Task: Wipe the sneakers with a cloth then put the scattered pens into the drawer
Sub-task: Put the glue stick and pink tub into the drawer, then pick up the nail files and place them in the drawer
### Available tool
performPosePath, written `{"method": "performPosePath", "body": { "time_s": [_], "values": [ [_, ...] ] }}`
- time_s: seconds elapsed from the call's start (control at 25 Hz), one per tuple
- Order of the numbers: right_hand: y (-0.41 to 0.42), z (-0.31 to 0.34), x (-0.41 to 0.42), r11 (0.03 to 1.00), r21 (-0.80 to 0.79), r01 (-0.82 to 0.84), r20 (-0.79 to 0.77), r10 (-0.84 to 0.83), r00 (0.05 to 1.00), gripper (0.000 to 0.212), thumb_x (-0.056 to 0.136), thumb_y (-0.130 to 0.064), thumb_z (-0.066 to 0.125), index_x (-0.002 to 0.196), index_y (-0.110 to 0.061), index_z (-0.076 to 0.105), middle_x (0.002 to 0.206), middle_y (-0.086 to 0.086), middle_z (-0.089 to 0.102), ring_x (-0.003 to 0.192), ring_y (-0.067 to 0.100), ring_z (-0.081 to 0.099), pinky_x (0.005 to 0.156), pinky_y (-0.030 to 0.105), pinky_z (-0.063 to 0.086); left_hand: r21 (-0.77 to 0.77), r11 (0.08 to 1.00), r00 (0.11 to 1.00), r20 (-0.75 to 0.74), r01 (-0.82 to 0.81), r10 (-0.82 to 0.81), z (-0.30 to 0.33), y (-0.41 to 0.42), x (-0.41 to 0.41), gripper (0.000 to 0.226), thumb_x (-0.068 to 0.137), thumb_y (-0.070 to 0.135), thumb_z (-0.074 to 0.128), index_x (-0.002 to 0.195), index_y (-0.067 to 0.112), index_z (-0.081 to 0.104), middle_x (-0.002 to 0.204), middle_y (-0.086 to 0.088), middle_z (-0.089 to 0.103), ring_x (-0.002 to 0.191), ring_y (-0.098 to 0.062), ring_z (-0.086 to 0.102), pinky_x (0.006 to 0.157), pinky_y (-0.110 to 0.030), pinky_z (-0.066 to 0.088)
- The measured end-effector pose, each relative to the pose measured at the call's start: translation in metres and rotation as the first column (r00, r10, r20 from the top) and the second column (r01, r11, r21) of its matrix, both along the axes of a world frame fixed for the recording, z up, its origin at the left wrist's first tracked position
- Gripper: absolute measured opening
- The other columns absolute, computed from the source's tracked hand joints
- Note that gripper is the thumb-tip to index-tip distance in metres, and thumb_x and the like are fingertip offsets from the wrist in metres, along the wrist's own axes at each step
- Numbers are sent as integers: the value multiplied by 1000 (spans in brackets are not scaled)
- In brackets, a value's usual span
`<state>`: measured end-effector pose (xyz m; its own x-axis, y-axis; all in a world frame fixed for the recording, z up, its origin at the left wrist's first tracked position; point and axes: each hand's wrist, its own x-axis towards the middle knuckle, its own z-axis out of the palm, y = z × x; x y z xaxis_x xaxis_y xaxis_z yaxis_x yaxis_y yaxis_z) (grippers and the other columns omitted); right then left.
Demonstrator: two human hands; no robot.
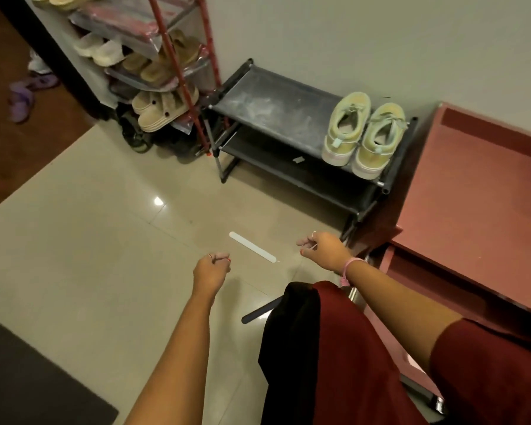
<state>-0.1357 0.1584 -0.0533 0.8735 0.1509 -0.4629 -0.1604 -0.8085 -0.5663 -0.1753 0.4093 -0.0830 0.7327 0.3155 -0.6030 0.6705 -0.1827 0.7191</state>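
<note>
1. Right now the tiled floor (105, 210) fills most of the view; a reddish bench (472, 191) stands on the right, against the wall.
2. Low black shoe rack (276, 108) sits between the bench & a taller red-framed rack (178, 65) full of sandals. Top shelf looks dusty.
3. Sneakers (365, 133), a pale yellow-green pair, stand side by side at the right end of the low rack's top shelf, heels toward the camera. No cloth visible anywhere, so wiping looks not yet begun.
4. Left hand (210, 271): fingers curled in, nothing visible in it, held over the floor.
5. Right hand (322, 250): loosely curled; a thin pale line shows near the fingers, too small to tell if it's something held.
6. White pen (252, 246) lies on the floor between the two hands, touching neither. A dark stick-like thing (259, 311), prob. another pen, lies nearer the person, partly hidden by clothing.
7. Risks, as I judge them:
   - Stepping fwd to the sneakers could tread on or kick either pen; glossy tile lets them roll under the rack.
   - Dust from the shelf could smear onto the shoes if the cloth drags across it.
   - Drawer not clearly visible; cannot tell if it's open.
</note>
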Motion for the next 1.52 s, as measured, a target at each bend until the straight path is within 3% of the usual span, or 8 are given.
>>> {"method": "performPosePath", "body": {
  "time_s": [0.16,0.28,0.52,0.64,0.8,1.04,1.28,1.52],
  "values": [
    [9,-62,30,996,-49,-75,-108,69,992,23,88,-10,55,108,-12,67,109,3,66,90,11,54,85,20,42,52,996,993,-83,-78,82,-70,11,-12,18,92,9,50,101,8,66,95,-6,66,94,-26,65,77,-29,48],
    [16,-103,50,988,-70,-137,-183,123,975,25,88,-13,56,111,-13,66,107,2,66,93,13,55,80,16,35,93,994,987,-146,-57,70,-121,9,-20,18,93,8,48,97,10,66,101,-8,67,95,-28,64,82,-32,51],
    [20,-184,76,974,-56,-218,-253,197,947,28,89,-18,59,116,-13,63,110,4,65,99,17,57,79,18,36,212,962,956,-270,171,-110,-202,-9,-19,19,96,11,47,104,7,64,99,-6,65,97,-24,62,78,-24,44],
    [20,-226,88,981,-35,-191,-276,174,945,31,88,-18,62,118,-11,61,109,5,65,92,13,55,78,16,36,227,928,900,-391,295,-191,-243,-15,-29,24,94,10,48,112,6,63,110,-9,66,104,-23,60,83,-24,43],
    [28,-280,97,1000,15,5,-270,-1,963,28,85,-14,65,112,-7,63,107,9,65,92,16,58,77,17,40,241,843,812,-486,481,-324,-283,-21,-51,29,94,14,53,121,7,57,119,-10,58,107,-23,57,87,-25,44],
    [51,-351,108,995,-87,-48,-261,24,965,50,79,-28,74,120,-6,57,122,12,56,110,26,55,95,32,46,343,658,715,-533,671,-451,-326,-24,-58,70,87,51,60,141,15,34,140,-3,37,124,-22,37,100,-27,37],
    [63,-371,103,982,-184,-44,-177,11,984,37,82,-27,70,111,-5,63,118,13,52,110,29,50,92,37,47,390,617,709,-556,683,-434,-342,-24,-62,49,87,50,59,118,13,58,138,1,41,123,-23,38,91,-28,43],
    [54,-360,105,995,-70,78,-326,-96,941,28,75,-25,77,98,-9,74,98,7,71,91,23,65,73,24,47,301,750,762,-515,589,-392,-344,-17,-52,26,83,31,71,99,11,67,110,0,52,108,-23,50,77,-26,40]
  ]
}}
